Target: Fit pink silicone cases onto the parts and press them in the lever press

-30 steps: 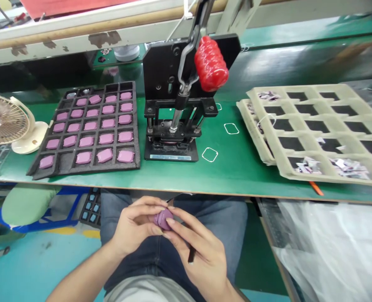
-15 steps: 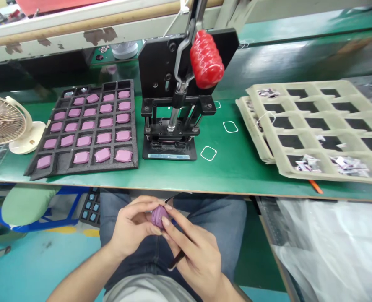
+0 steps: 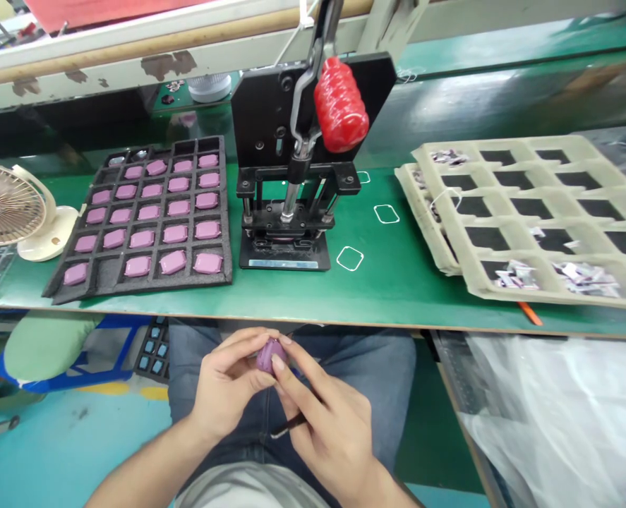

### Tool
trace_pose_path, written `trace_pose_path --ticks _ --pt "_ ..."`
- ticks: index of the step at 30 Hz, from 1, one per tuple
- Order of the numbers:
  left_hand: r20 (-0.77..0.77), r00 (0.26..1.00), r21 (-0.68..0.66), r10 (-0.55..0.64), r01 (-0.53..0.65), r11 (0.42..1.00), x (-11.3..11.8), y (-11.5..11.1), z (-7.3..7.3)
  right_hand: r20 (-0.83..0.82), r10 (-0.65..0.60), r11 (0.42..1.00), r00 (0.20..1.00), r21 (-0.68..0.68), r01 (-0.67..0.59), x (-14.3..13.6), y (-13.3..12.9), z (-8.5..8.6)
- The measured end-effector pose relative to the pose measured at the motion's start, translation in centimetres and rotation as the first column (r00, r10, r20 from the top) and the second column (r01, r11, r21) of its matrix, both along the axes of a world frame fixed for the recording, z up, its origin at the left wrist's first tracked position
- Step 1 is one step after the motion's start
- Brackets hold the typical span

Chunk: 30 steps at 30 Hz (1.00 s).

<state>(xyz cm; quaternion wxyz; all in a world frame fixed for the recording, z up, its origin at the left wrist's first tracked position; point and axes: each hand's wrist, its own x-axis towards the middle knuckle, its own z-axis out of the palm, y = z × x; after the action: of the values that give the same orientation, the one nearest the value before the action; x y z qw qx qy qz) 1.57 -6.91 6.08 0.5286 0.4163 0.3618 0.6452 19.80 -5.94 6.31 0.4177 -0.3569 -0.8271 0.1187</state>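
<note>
A small purple piece is pinched between both hands above my lap, in front of the table edge. My left hand grips it from the left with thumb and fingers. From the right, my right hand holds it by the fingertips, and a thin dark tool sticks out from under that palm. Similar purple pieces fill most compartments of a black tray on the left of the table. A black press with a red handle stands at the middle.
Pale divided trays, stacked at the right, hold small wrapped bits. White outlined squares lie beside the press. A beige fan stands far left. Clear plastic sheeting lies at lower right, and an orange stick at the table edge.
The purple piece has been turned slightly between my fingers and now shows a narrower side. The dark tool under my right hand has tilted flatter and shifted left.
</note>
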Motion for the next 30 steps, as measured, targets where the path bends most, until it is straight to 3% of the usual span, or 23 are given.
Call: trace_pose_path --ticks 5,9,12,15,18,20,21,22,23,24,25,26,28,30 --pt "0.06 0.997 -0.113 0.041 -0.034 0.993 1.1 -0.5 -0.7 -0.053 -0.071 0.997 0.996 0.005 0.071 -1.2 0.1 -0.6" --pt "0.196 0.971 -0.212 0.138 -0.095 0.973 1.6 -0.5 -0.5 -0.177 -0.172 0.974 0.969 -0.179 0.14 -1.6 0.6 -0.4" --pt "0.285 0.956 -0.168 0.074 -0.026 0.985 1.4 -0.2 -0.4 -0.188 -0.037 0.942 0.981 -0.333 -0.028 -1.2 1.2 0.1" --pt "0.352 0.936 -0.161 -0.004 0.065 0.985 1.2 -0.1 -0.7 -0.177 0.13 0.934 0.976 -0.309 -0.181 -1.1 1.7 0.4" --pt "0.391 0.92 -0.161 -0.032 0.103 0.982 1.2 -0.2 -1.2 -0.216 0.118 0.961 0.969 -0.221 -0.167 -1.4 1.8 0.2" --pt "0.319 0.946 -0.166 -0.053 0.111 0.98 0.9 -0.2 -1.3 -0.333 0.081 0.919 0.94 -0.34 -0.199 -1.6 1.6 0.0" --pt "0.229 0.97 -0.154 -0.078 0.115 0.981 0.5 -0.1 -1.3 -0.43 0.041 0.838 0.902 -0.477 -0.265 -1.6 1.5 -0.1" --pt "0.099 0.99 -0.119 -0.1 0.111 0.987 0.0 0.0 -1.2 -0.535 -0.026 0.691 0.845 -0.62 -0.372 -1.6 1.5 -0.2" --pt "-0.064 0.993 -0.058 -0.102 0.099 0.993 -0.6 0.3 -1.0 -0.622 -0.119 0.49 0.774 -0.715 -0.499 -1.6 1.4 -0.2" --pt "-0.241 0.967 0.028 -0.077 0.086 0.996 -1.4 0.6 -0.7 -0.674 -0.222 0.283 0.705 -0.736 -0.615 -1.5 1.3 -0.3" --pt "-0.403 0.915 0.139 -0.025 0.088 0.986 -2.1 1.1 -0.4 -0.694 -0.313 0.115 0.649 -0.706 -0.699 -1.5 1.3 -0.3" --pt "-0.53 0.847 0.252 0.037 0.116 0.961 -2.9 1.5 -0.1 -0.695 -0.381 0.004 0.61 -0.661 -0.75 -1.4 1.2 -0.3" --pt "-0.68 0.725 0.41 0.108 0.253 0.876 -4.1 2.4 0.6 -0.673 -0.459 -0.095 0.58 -0.611 -0.786 -1.4 1.0 -0.3" --pt "-0.743 0.661 0.463 0.106 0.392 0.795 -4.9 2.9 1.0 -0.647 -0.495 -0.133 0.58 -0.603 -0.787 -1.5 0.8 -0.4"
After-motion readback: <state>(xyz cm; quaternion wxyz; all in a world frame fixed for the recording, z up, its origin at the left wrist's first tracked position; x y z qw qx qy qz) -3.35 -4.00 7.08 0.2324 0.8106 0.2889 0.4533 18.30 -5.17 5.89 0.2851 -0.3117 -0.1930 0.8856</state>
